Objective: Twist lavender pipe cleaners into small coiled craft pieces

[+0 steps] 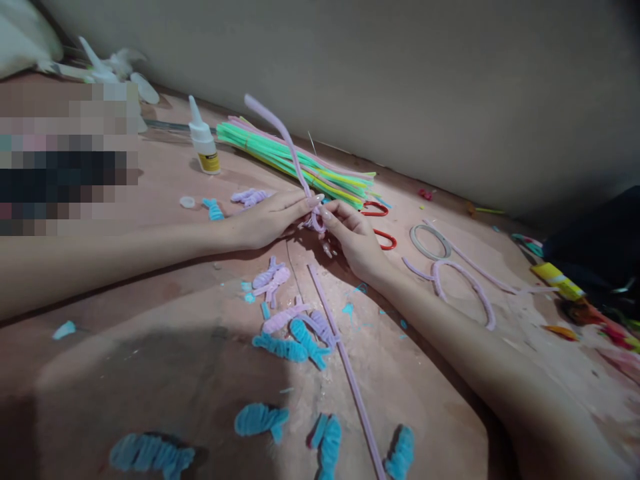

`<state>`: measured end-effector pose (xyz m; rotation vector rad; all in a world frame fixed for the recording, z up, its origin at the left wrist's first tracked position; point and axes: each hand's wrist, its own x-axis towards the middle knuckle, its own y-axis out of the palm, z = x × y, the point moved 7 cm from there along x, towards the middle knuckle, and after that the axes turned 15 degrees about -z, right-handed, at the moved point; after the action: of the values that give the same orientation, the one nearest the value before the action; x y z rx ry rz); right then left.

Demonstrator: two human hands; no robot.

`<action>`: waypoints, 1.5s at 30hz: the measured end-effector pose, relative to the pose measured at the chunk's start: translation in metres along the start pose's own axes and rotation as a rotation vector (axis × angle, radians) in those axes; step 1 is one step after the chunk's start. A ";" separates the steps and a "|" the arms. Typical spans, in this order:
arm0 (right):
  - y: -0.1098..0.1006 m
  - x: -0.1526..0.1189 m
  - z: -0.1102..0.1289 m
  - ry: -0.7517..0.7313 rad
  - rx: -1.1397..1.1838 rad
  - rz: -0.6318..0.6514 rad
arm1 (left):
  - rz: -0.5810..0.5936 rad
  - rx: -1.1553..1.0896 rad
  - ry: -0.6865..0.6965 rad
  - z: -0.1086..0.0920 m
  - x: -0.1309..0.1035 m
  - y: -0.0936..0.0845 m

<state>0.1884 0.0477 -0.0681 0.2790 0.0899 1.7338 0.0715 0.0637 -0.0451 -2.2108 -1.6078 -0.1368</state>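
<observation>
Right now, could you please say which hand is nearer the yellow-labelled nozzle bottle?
Left. In view, the left hand is right of the nozzle bottle; the right hand is farther right.

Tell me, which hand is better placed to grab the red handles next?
Probably the right hand: the red handles lie just beside it, while the left hand is farther away. Both hands are holding the purple stick, though.

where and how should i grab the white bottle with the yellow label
Probably best around the body of the white bottle, at or just above its yellow label, coming from the near side. It stands upright, and the body is much wider than the thin, tapered nozzle. The bundle of fuzzy stems lies close on the right, so that side looks tighter.
</observation>
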 end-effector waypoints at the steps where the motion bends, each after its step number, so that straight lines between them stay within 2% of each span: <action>1: 0.000 0.000 0.000 -0.012 -0.002 0.008 | -0.020 0.001 -0.005 0.000 0.000 -0.001; 8: 0.003 -0.001 0.009 -0.081 -0.112 0.058 | -0.017 0.128 0.081 -0.004 0.000 -0.002; 12: 0.003 -0.002 0.003 -0.039 -0.160 0.056 | 0.008 0.197 0.121 -0.003 -0.002 0.000; 18: 0.002 -0.002 0.000 0.035 -0.171 0.041 | -0.111 0.294 0.242 -0.008 -0.004 -0.007; 20: -0.005 0.003 0.003 0.063 -0.114 -0.019 | -0.109 0.290 0.222 -0.007 -0.003 -0.008; 23: -0.014 0.009 0.010 0.052 -0.065 -0.092 | 0.004 0.324 0.189 -0.004 -0.004 -0.001; 27: -0.015 0.011 0.009 0.069 -0.049 -0.086 | 0.113 0.315 0.192 -0.003 -0.004 0.007; 31: -0.010 0.010 0.010 0.035 -0.063 -0.064 | 0.204 0.190 0.109 0.003 -0.005 0.014; 35: -0.012 0.011 0.013 -0.035 -0.085 -0.104 | 0.188 0.066 -0.055 0.010 -0.008 0.014; 39: -0.015 0.011 0.013 -0.071 -0.142 -0.145 | 0.218 0.083 -0.162 0.007 -0.013 0.015; 42: -0.015 0.010 0.013 -0.100 -0.181 -0.165 | 0.231 0.072 -0.205 0.003 -0.015 0.016; 45: -0.014 0.009 0.013 -0.122 -0.180 -0.177 | 0.226 0.087 -0.172 0.002 -0.014 0.015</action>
<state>0.2029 0.0578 -0.0576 0.2364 -0.1272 1.5342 0.0809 0.0480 -0.0553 -2.3699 -1.4039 0.1883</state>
